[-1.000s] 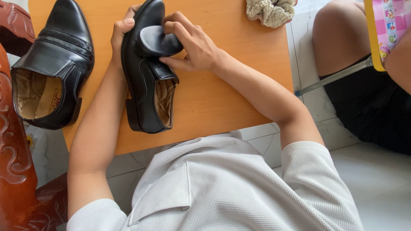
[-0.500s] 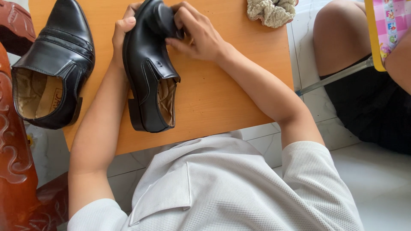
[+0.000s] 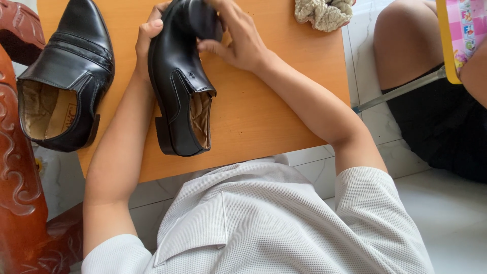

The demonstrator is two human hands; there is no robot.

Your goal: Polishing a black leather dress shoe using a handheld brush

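Lying tilted on its side near the middle of the orange wooden tabletop, the glossy black leather dress shoe has its heel close to the table's near edge and its toe toward the far edge. The left hand cups the shoe's toe end from the left, thumb pressed on the upper. The right hand is closed around a dark, rounded object and presses it against the toe; what that object is cannot be told. Bare table lies open to the right of the shoe. A second black leather shoe stands upright just to the left, its tan lining showing and its heel overhanging the table's left edge. A crumpled beige knitted cloth rests at the far right edge. Carved reddish wooden furniture borders the left side.
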